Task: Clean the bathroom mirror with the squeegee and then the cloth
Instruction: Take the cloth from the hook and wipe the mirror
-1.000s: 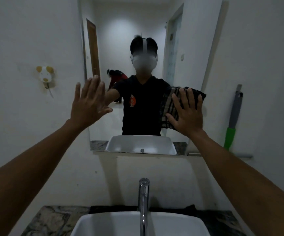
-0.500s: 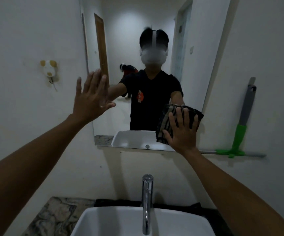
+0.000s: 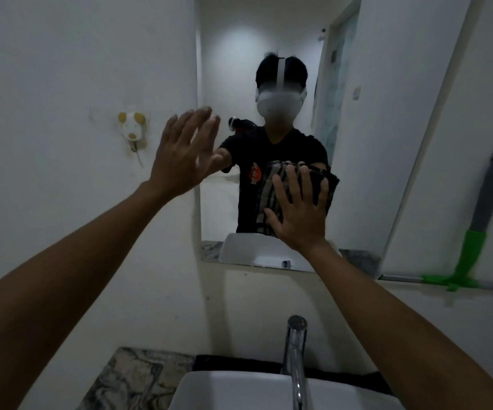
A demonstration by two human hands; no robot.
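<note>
Wiping stage. Right hand (image 3: 300,216), fingers (image 3: 295,184) spread flat, pressing dark striped folded cloth (image 3: 272,193) onto frameless wall mirror (image 3: 372,143). Left hand (image 3: 180,161) open, empty, by mirror's left edge. Best kept flat, strokes overlapping. Grey-and-green squeegee (image 3: 476,241) parked well right of fingers.

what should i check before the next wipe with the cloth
1. Cloth flat under right hand: ok, fingers spread over it.
2. Cloth against the mirror: ok.
3. Left hand bracing at the mirror's left edge: ok, open; contact cannot tell.
4. Squeegee out of the way: ok, against the wall at right.
5. Streaks left on the glass: cannot tell, too dim.
</note>
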